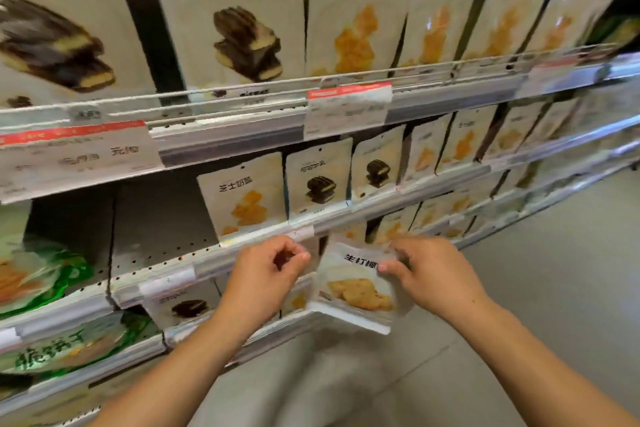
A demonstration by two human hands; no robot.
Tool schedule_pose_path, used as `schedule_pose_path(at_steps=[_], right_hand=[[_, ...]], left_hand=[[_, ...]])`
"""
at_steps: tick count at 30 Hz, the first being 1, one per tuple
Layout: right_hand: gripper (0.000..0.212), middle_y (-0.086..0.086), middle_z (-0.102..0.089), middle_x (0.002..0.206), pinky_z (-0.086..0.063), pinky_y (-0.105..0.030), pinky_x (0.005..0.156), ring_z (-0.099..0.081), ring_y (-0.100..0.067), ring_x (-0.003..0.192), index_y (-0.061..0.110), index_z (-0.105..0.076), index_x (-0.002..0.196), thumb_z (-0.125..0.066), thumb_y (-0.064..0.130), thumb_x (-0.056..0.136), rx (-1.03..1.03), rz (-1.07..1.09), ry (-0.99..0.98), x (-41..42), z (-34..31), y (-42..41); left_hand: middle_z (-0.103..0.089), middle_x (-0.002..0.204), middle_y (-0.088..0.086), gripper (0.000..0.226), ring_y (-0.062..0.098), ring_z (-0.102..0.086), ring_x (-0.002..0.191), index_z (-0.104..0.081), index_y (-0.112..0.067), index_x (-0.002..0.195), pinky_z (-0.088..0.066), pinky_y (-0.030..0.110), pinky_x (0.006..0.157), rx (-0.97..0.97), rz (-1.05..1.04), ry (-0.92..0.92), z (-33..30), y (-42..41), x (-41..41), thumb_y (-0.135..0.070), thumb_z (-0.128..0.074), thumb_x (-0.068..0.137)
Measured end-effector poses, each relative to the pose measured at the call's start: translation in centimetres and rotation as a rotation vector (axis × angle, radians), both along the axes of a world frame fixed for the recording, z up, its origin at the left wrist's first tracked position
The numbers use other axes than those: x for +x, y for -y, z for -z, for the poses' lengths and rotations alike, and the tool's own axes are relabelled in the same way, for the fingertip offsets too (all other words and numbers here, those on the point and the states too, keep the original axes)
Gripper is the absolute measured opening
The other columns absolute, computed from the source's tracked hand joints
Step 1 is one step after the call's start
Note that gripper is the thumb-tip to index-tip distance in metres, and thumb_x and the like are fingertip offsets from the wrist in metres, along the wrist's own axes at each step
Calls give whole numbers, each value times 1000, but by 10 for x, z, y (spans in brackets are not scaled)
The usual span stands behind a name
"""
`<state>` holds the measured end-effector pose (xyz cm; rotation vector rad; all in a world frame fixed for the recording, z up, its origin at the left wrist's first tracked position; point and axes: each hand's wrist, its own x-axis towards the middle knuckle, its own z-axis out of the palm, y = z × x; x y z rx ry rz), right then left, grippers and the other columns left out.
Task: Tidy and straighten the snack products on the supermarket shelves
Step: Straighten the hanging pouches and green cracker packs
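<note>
Head view shows our right hand [429,274] pinching the top edge of a white pouch [356,284] of pale biscuits, with the thumb on its front and the fingers curled behind it. The pouch is tilted and sticks out past the front edge of the third shelf [207,265], so we judge it is not yet seated in its row. Our left hand [266,274] is just beside the pouch, at the shelf rail; its fingers are curled with the tips close together. We cannot tell if it pinches something small there, because the picture is blurred. Moving outward, the pouches [311,180] on the shelf above the hands stand upright and face forward, yellow ones and dark cake ones mixed side by side. Left of them that shelf has a bare stretch of perforated back panel [156,215]. The top shelf [242,104] holds large pouches standing quite straight behind a wire rail. The green bags [41,270] at far left lie loose and sloped. In our judgement the work is in the middle: the upper rows look orderly, while the held pouch, the low row and perhaps the green bags remain to be straightened.
</note>
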<state>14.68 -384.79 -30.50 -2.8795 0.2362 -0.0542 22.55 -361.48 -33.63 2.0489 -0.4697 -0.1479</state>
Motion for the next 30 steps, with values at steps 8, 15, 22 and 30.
schedule_pose_path(at_steps=[8,15,22,30], right_hand=[[45,8,-45,60,-33,-32,49,-45,-10,59,26,-34,60,-60,47,90,-45,247,-16,-105,-7,155],[35,11,-46,63,-19,-17,46,-47,-10,65,25,-46,67,-56,47,92,-105,354,-15,-159,-22,251],[35,13,-55,65,-30,-20,47,-50,1,62,32,-46,65,-50,53,92,-85,393,-80,-139,-19,317],[36,15,-57,71,-41,-15,52,-52,0,63,31,-60,83,-40,59,92,-160,282,-49,-57,-4,413]], left_hand=[[-68,72,-7,14,3,-58,68,-69,-26,78,-42,13,59,114,279,-1,8,163,-46,-25,-64,91],[-65,71,-11,19,1,-58,64,-67,-32,77,-43,14,55,156,386,13,2,283,-52,-36,-58,93],[-67,75,-17,14,-3,-61,68,-68,-33,83,-44,18,61,82,398,13,0,376,-7,-33,-59,93],[-61,105,-14,12,4,-59,76,-63,-32,103,-51,24,67,95,244,201,6,488,102,-32,-53,96]])
